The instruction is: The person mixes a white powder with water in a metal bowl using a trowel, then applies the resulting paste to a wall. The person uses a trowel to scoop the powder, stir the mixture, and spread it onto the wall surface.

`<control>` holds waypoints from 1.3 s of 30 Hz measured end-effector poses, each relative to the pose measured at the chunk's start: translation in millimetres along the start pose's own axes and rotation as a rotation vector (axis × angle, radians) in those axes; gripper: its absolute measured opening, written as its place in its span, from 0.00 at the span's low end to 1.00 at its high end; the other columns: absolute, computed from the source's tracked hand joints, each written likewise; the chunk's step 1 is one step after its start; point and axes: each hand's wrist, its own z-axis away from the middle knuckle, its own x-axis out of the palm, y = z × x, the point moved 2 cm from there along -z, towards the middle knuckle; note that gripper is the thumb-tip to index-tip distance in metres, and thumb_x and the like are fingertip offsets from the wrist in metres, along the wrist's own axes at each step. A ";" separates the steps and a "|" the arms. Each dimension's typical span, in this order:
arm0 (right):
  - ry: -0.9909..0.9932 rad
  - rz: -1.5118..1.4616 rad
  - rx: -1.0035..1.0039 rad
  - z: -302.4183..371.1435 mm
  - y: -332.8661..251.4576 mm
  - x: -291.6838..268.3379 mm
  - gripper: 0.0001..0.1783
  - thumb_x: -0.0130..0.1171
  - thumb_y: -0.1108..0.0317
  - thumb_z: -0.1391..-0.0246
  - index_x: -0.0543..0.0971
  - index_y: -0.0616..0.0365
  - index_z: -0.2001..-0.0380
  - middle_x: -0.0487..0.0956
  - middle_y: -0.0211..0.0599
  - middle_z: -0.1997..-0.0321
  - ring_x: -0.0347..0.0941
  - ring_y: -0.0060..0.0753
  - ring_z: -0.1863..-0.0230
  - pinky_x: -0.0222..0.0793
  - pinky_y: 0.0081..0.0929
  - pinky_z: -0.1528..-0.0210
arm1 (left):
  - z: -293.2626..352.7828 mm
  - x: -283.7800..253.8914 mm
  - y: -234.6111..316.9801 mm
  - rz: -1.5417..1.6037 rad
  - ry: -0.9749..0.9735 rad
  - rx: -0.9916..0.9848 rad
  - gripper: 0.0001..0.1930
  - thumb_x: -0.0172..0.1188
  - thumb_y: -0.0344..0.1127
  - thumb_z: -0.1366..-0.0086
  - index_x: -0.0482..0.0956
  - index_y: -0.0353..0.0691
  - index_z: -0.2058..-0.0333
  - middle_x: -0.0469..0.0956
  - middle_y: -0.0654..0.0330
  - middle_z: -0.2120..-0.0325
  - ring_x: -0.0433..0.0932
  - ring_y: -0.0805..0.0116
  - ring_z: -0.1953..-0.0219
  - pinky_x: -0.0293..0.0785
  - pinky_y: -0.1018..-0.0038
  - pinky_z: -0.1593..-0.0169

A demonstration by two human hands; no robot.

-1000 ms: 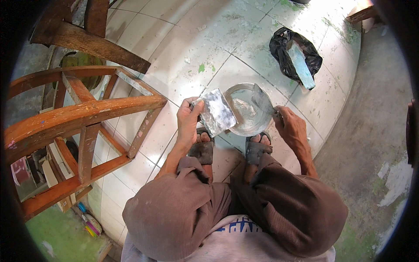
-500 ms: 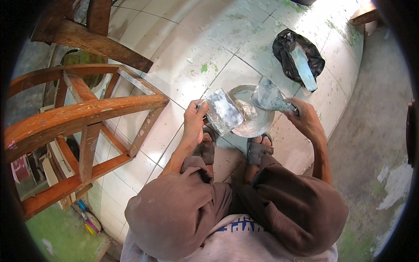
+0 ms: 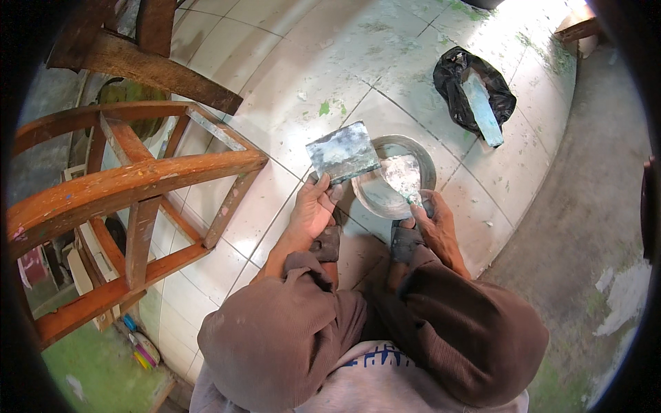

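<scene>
My left hand (image 3: 315, 210) is closed on the near edge of a flat rectangular metal plate (image 3: 343, 151), its face smeared with whitish-grey paste. The plate sits beside and slightly over the left rim of a round metal basin (image 3: 435, 165) on the floor. In my right hand (image 3: 438, 224), at the basin's near right, is a putty knife (image 3: 401, 173). Its broad blade lies over the inside of the basin and carries white paste. The fingers hide most of the knife's handle. Pale residue coats the basin's wall.
An orange-brown wooden frame (image 3: 172, 172) stands close on the left, with a dark wooden beam (image 3: 158, 72) beyond it. A black plastic bag (image 3: 451, 76) with a pale blue slab (image 3: 482, 110) lies at far right on the tiles (image 3: 275, 89). Bare grey floor (image 3: 578, 199) borders the tiles.
The putty knife has swung down and left into the basin, and white paste now shows on its blade. The plate has turned and shifted up, with less white paste on it.
</scene>
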 end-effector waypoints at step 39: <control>0.167 0.147 -0.731 -40.6 -30.9 0.2 0.23 0.64 0.81 0.47 0.82 0.47 0.48 0.76 0.34 0.57 0.75 0.35 0.58 0.73 0.29 0.61 | 11.8 37.4 24.3 -0.403 0.050 0.138 0.17 0.58 0.36 0.29 0.70 0.34 0.47 0.80 0.57 0.58 0.80 0.74 0.59 0.80 0.72 0.53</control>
